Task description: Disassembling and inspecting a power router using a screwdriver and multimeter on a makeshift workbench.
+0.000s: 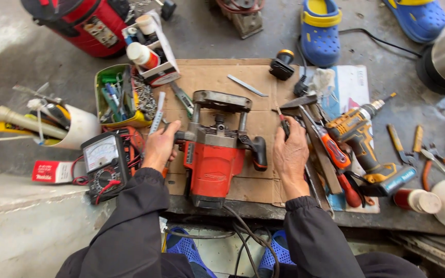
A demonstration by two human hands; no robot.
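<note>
White tub [81, 126] on the far left is crammed with pipe and screwdrivers; green tin [110, 98] holds pens and screws; left hand [159, 146] is wrapped round the red router's [213, 159] side handle on the cardboard [207, 77]; right hand [290, 152] pinches a small screwdriver [284, 123], fingers curled.

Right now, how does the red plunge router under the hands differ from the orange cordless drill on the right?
The red plunge router lies centred on the cardboard sheet; the orange cordless drill lies among loose tools to the right. The router trails a black cable toward the person; the drill carries a battery pack. The left hand grips a router handle, while the right hand rests between both tools; nothing holds the drill. Both lie flat.
</note>
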